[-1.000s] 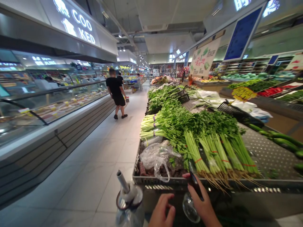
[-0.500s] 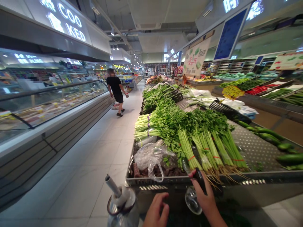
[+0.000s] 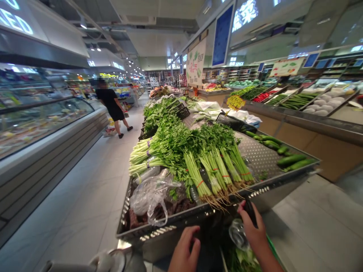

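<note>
My right hand [image 3: 252, 230] is closed around a black phone [image 3: 250, 211], with a clear round plastic object [image 3: 238, 234] just below it. My left hand [image 3: 184, 251] hangs curled over a dark, shadowed area at the bottom of the view, and what it touches is hidden. Both hands are just in front of the metal rim of a produce tray [image 3: 170, 219]. On the tray lie bundled green stalks with roots and red bands [image 3: 212, 173], leafy celery [image 3: 167, 151] and a crumpled clear plastic bag [image 3: 150, 198].
Leafy greens in a bag [image 3: 241, 260] sit below my hands. A person in black [image 3: 110, 104] stands in the tiled aisle beside a glass deli counter [image 3: 42, 121]. Cucumbers [image 3: 292, 162] lie on a perforated metal shelf [image 3: 261, 158]. A white-and-metal object [image 3: 110, 262] sits at the lower left.
The whole view has swung right, so the produce tray slides left and its right end shows. The white-and-metal object drops toward the bottom edge. My hands keep their hold and place.
</note>
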`<move>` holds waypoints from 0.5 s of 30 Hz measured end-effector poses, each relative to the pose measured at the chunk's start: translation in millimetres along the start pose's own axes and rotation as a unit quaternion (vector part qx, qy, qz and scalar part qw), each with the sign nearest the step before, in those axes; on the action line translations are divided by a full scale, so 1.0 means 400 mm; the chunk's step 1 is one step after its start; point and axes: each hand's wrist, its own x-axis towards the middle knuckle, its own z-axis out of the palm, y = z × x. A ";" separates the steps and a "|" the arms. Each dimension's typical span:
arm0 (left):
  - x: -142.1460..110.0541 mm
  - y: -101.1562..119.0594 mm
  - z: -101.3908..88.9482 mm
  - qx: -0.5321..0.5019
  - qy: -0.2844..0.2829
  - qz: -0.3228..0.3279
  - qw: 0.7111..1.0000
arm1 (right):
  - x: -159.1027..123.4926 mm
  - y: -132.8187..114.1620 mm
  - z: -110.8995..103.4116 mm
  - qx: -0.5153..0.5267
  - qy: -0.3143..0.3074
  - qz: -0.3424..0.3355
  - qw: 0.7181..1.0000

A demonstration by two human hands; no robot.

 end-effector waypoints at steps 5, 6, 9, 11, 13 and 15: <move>0.056 0.043 0.074 0.003 -0.064 0.002 0.998 | 0.039 -0.006 -0.086 -0.037 0.020 0.002 0.999; 0.065 0.051 0.091 0.003 -0.070 0.005 0.998 | 0.046 -0.009 -0.098 -0.046 0.025 0.017 0.998; 0.085 0.069 0.148 -0.001 -0.048 0.018 0.999 | 0.075 -0.010 -0.132 -0.066 0.033 0.053 0.996; 0.097 0.074 0.189 -0.005 -0.023 0.025 0.999 | 0.099 0.000 -0.157 -0.071 0.037 0.063 0.995; 0.107 0.073 0.229 -0.014 -0.009 0.026 1.000 | 0.126 0.019 -0.183 -0.071 0.043 0.069 0.994; 0.113 0.065 0.266 -0.025 0.005 0.023 0.999 | 0.153 0.044 -0.207 -0.073 0.042 0.076 0.994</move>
